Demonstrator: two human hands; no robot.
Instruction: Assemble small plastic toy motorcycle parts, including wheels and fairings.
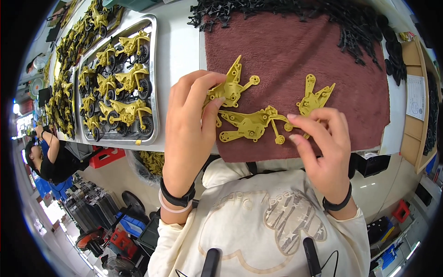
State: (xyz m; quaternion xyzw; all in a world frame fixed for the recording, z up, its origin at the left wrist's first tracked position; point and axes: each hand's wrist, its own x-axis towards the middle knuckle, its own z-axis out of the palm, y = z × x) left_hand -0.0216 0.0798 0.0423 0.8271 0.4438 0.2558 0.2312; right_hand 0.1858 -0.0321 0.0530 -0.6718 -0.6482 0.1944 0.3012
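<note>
My left hand (191, 113) pinches a yellow plastic toy motorcycle body half (234, 87) between thumb and fingers, just above a maroon cloth (272, 55). A second yellow body half (251, 124) lies in front of me, its inner side with pegs facing up. My right hand (325, 143) hovers by that piece's fork end, thumb and forefinger apart. A third yellow half (316, 97) rests on the cloth beyond my right hand, partly covered by its fingers.
At left, a metal tray (154, 78) carries several assembled yellow motorcycles with black wheels; more are heaped beyond it. Small black parts (277, 9) pile along the cloth's far edge, with black wheels (394, 55) at right. A cardboard box (413, 60) stands there. Another person (50, 157) works at far left.
</note>
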